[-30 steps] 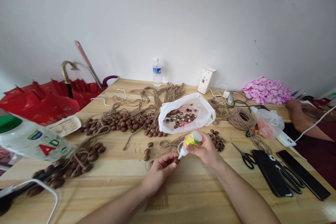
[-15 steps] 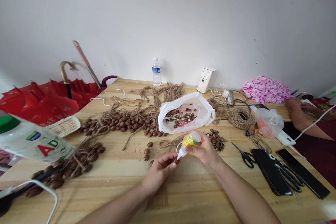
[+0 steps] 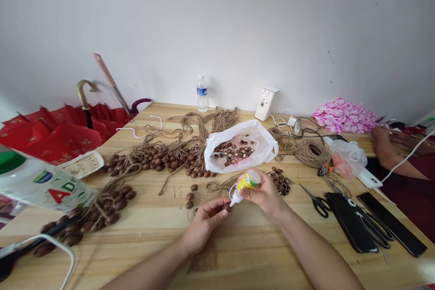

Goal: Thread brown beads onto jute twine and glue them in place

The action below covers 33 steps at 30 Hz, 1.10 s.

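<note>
The white plastic bag (image 3: 263, 147) lies open on the wooden table (image 3: 152, 253) and serves as the landmark; sides are as the camera sees them. Brown shell pieces (image 3: 238, 152) lie inside it. In front of the bag, the left hand (image 3: 205, 222) grips a small brown nut (image 3: 227, 207) between thumb and fingers. The right hand (image 3: 263, 195) is closed around a yellow-labelled squeeze bottle (image 3: 247, 182), tilted with its white nozzle down at the nut; whether liquid flows cannot be told. Just before the bag's right end is a pile of shell halves (image 3: 280, 183); to its front left are a few loose nuts (image 3: 189, 196). Left of the bag spreads a cluster of corded nuts (image 3: 163, 158). Behind it stand a water bottle (image 3: 202, 93), to the left, and a white box (image 3: 266, 104), to the right. Right of the bag lies a coil of twine (image 3: 311, 154), with black-handled scissors (image 3: 321, 206) to the front right. Farther right, another person's hands (image 3: 381, 139) are partly visible.
</note>
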### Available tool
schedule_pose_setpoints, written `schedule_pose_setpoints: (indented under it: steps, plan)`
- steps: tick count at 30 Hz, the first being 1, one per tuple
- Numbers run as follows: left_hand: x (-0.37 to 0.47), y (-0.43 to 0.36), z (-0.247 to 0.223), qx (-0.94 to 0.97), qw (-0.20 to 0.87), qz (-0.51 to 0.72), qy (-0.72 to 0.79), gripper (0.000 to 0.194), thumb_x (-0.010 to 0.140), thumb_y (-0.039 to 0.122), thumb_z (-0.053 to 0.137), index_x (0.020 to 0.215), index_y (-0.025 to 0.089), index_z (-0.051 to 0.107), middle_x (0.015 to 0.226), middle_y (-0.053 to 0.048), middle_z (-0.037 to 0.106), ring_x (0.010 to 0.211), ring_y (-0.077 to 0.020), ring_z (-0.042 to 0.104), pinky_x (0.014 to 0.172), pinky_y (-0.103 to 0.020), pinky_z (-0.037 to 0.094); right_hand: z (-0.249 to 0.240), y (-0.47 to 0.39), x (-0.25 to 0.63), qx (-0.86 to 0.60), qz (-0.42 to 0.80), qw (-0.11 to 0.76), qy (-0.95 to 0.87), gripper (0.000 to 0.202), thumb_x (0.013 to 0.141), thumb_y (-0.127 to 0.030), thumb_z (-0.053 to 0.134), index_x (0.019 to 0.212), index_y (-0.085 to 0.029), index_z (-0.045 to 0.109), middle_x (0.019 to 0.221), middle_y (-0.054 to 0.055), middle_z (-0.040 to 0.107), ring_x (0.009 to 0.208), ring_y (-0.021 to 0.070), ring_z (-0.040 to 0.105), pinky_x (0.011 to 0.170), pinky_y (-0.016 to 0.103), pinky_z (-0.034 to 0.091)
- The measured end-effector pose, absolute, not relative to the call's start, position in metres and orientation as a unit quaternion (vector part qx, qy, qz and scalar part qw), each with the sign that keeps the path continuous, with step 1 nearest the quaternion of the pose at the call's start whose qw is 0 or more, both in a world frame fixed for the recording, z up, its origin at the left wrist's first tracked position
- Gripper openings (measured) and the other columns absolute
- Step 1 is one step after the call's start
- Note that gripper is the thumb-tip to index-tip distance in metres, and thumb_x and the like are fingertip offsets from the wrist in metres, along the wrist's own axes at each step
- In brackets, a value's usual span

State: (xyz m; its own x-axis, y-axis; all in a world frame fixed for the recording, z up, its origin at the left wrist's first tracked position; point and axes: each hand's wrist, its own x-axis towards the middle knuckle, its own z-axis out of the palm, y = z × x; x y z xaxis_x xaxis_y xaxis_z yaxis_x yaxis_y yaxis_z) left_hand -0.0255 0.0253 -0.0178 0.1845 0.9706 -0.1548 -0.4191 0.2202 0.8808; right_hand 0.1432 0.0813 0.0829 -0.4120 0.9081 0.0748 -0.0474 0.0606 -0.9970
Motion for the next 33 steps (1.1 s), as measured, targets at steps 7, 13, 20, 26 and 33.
schedule_pose_setpoints:
  steps: [7, 13, 20, 26, 33]
  plan:
    - [-0.0255, 0.0252, -0.0171, 0.359, 0.681, 0.511, 0.383, 0.031, 0.066, 0.029, 0.074, 0.095, 0.02, 0.07, 0.089, -0.005, 0.07, 0.084, -0.0191, 0.058, 0.082, -0.032, 0.041, 0.0797, 0.0812, 0.1414, -0.348, 0.592, 0.416, -0.597, 0.036, 0.059, -0.036, 0.08, 0.08, -0.016, 0.059, 0.072, 0.002, 0.06, 0.065, 0.0157, 0.055, 0.061, 0.028, 0.046]
    - [-0.0257, 0.025, -0.017, 0.356, 0.687, 0.508, 0.377, 0.03, 0.066, 0.028, 0.074, 0.094, 0.021, 0.071, 0.087, -0.004, 0.07, 0.083, -0.0179, 0.057, 0.082, -0.031, 0.04, 0.0795, 0.0805, 0.1404, -0.344, 0.59, 0.424, -0.595, 0.036, 0.06, -0.036, 0.08, 0.08, -0.015, 0.059, 0.074, 0.003, 0.061, 0.065, 0.0157, 0.055, 0.061, 0.028, 0.046]
    - [-0.0257, 0.0247, -0.0174, 0.354, 0.689, 0.508, 0.377, 0.032, 0.066, 0.029, 0.074, 0.096, 0.02, 0.07, 0.088, -0.005, 0.069, 0.083, -0.0183, 0.057, 0.081, -0.031, 0.04, 0.0813, 0.0801, 0.1412, -0.346, 0.593, 0.416, -0.596, 0.036, 0.06, -0.036, 0.08, 0.081, -0.015, 0.058, 0.073, 0.002, 0.06, 0.066, 0.0156, 0.055, 0.061, 0.028, 0.045]
    - [-0.0251, 0.0251, -0.0178, 0.354, 0.689, 0.517, 0.364, 0.031, 0.066, 0.028, 0.074, 0.095, 0.021, 0.07, 0.083, -0.003, 0.066, 0.078, -0.0163, 0.054, 0.077, -0.029, 0.039, 0.085, 0.0796, 0.1423, -0.345, 0.587, 0.418, -0.602, 0.037, 0.06, -0.038, 0.08, 0.079, -0.015, 0.059, 0.073, 0.002, 0.06, 0.065, 0.0151, 0.054, 0.059, 0.027, 0.045]
    - [-0.0256, 0.0241, -0.0155, 0.376, 0.686, 0.51, 0.358, 0.03, 0.067, 0.029, 0.072, 0.095, 0.02, 0.07, 0.082, -0.002, 0.065, 0.079, -0.0162, 0.053, 0.078, -0.029, 0.038, 0.0884, 0.0782, 0.1433, -0.341, 0.585, 0.424, -0.602, 0.035, 0.061, -0.037, 0.079, 0.079, -0.016, 0.058, 0.071, 0.002, 0.059, 0.064, 0.015, 0.053, 0.058, 0.026, 0.044]
